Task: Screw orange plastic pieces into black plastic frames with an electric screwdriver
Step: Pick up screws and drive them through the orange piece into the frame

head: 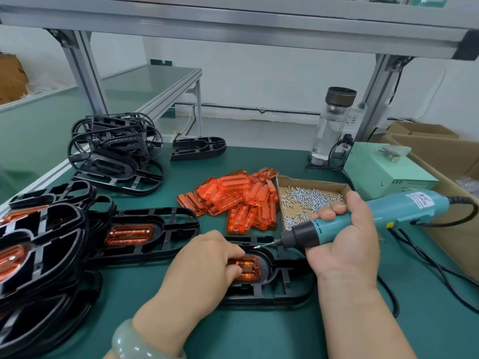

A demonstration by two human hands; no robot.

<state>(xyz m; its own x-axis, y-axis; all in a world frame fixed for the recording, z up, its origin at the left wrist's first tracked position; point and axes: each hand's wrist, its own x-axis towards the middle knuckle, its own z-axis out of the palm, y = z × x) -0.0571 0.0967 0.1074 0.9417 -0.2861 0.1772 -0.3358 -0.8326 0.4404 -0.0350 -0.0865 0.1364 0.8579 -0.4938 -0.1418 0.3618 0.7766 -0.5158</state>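
Bare green mat [259,332] open along near edge between forearms, also across far middle between lone black frame [198,149] and water bottle [331,125].
Left blocked: stack of finished frames [39,255] near, heap of empty frames [114,151] behind.
Centre crowded: left hand [204,265] holds orange piece [248,270] in worked frame [285,288]; orange pile [241,200] beyond, against screw tray [278,193].
Right: right hand [344,244] gripping screwdriver [363,216], cable [427,263] across mat, power box [383,172], cardboard box [453,229].
Shelf [233,22] overhead.
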